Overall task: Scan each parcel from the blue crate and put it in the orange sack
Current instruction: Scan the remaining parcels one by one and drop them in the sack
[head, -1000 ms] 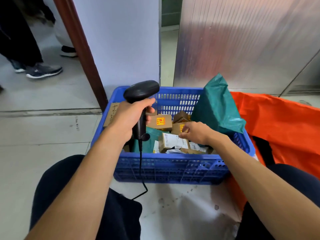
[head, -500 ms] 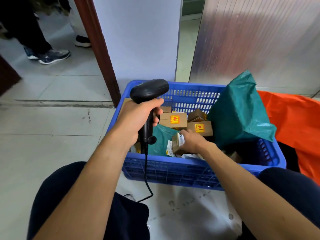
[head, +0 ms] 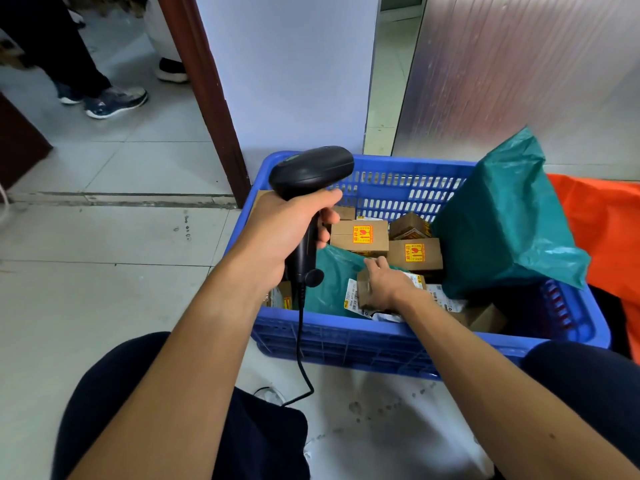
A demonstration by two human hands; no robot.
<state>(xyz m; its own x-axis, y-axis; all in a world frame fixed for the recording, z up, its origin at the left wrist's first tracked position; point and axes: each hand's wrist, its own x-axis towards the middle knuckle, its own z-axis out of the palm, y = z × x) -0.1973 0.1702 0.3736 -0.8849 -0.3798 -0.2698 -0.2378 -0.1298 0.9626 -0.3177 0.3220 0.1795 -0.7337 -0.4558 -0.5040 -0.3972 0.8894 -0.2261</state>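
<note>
Head view: dark-trousered knees frame a pale tiled floor, stained just before the blue crate. The left hand grips a black corded scanner over the crate's left end. The right hand curls round a small brown parcel inside the crate, beside a green bag. The orange sack lies just right of the crate. Beyond stand a white wall panel, a ribbed metal sheet, a brown door frame and someone's shoes.
</note>
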